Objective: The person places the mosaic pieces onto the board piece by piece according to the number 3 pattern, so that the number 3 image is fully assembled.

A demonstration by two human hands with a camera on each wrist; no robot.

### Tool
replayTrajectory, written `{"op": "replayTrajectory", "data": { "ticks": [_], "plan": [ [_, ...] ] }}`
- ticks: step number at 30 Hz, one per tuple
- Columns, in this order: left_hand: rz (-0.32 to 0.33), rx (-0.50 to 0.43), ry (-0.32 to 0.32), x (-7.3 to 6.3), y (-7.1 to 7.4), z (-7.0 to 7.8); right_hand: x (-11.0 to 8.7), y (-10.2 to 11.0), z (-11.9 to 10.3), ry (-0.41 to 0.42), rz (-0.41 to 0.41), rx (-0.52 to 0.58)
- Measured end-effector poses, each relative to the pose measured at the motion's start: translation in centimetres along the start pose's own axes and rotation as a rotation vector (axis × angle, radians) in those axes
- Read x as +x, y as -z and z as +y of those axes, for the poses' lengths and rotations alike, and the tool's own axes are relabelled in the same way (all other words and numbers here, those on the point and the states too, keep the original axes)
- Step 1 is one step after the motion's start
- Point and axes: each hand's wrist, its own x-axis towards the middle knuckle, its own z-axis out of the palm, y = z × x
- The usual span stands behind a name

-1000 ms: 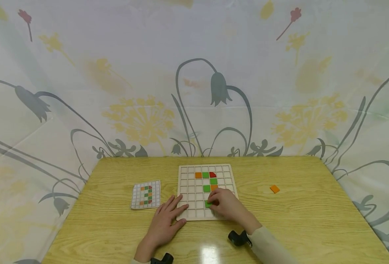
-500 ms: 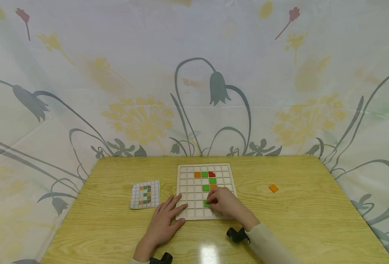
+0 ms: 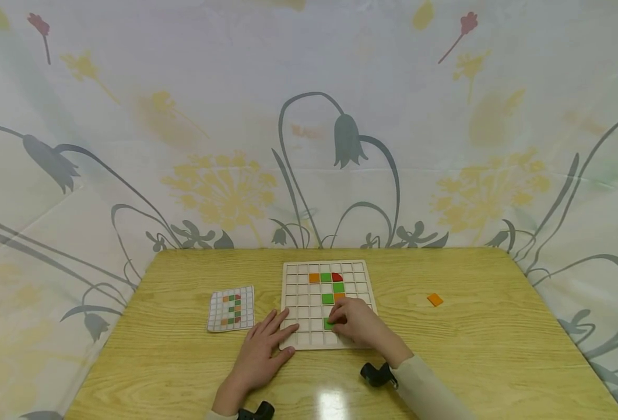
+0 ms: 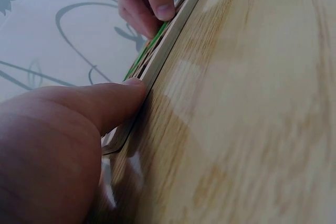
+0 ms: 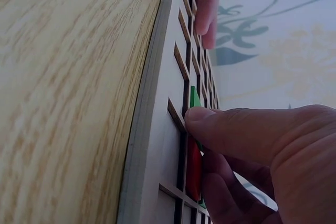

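Note:
A pale wooden grid board (image 3: pixel 291 290) lies mid-table, with orange, green and red pieces in its upper cells. Over its lower right part my right hand (image 3: pixel 365 324) pinches a green square tile (image 3: pixel 328 324) at a cell. The right wrist view has my thumb (image 5: pixel 210 124) on that green tile's edge and a red piece (image 5: pixel 193 171) beside it, hidden in the head view. My left hand (image 3: pixel 259 357) is spread over the board's lower left corner; its fingertips rest on the board and its thumb touches the front edge.
A printed pattern card (image 3: pixel 216 322) lies left of the board, showing a grid with coloured cells. One loose orange tile (image 3: pixel 435 300) is to the right. Behind the wooden table (image 3: pixel 498 350) hangs a flower-patterned cloth (image 3: pixel 419 192).

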Motion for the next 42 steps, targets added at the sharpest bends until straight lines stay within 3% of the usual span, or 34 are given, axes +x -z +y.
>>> {"op": "replayTrajectory", "data": {
  "ticks": [11, 19, 32, 42],
  "plan": [
    [-0.003, -0.004, -0.007, 0.2, 0.2, 0.2, 0.0, 0.1, 0.3, -0.008, -0.014, -0.007],
    [0.000, -0.003, -0.004, 0.1, 0.1, 0.2, -0.3, -0.1, 0.8, -0.058, -0.003, 0.059],
    [-0.002, -0.003, -0.002, 0.0, 0.0, 0.0, -1.1, 1.3, 1.9, -0.076, 0.098, 0.177],
    [0.005, 0.003, 0.002, 0.0, 0.0, 0.1, -2.5, 2.8, 3.3, -0.161, 0.207, 0.146]
  ]
}}
